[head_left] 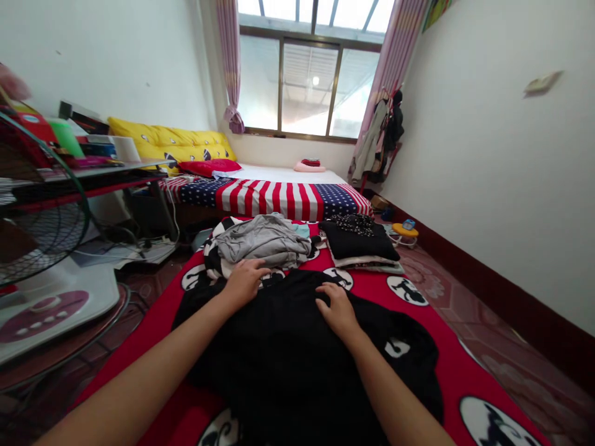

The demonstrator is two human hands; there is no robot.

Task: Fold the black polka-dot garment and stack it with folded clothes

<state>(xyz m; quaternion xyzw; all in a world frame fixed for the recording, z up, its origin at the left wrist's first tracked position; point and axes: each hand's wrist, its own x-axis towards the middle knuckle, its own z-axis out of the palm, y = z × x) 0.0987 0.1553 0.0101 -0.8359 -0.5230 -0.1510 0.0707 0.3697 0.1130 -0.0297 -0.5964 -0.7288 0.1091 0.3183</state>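
Observation:
A black garment (pixel 288 347), seemingly a top with sleeves spread to both sides, lies across the red patterned cover (pixel 158 347) in front of me. My left hand (pixel 246 282) rests at its far left edge, fingers stretched toward the right. On the far right part of the same cloth lies my right hand (pixel 338 306), its fingers apart and slightly bent. Neither hand visibly grips the fabric. Just beyond my left hand is a loose heap with a grey garment (pixel 264 241) on top. Behind my right hand sits a stack of folded black clothes (pixel 360 241).
A bed with a striped, starred sheet (pixel 269 197) stands beyond, under the window. At left are a cluttered desk (pixel 102 170), a fan (pixel 41 235) and a round stool (pixel 69 334). Clothes hang on a rack (pixel 381 136) at right, near a small yellow stool (pixel 405 230).

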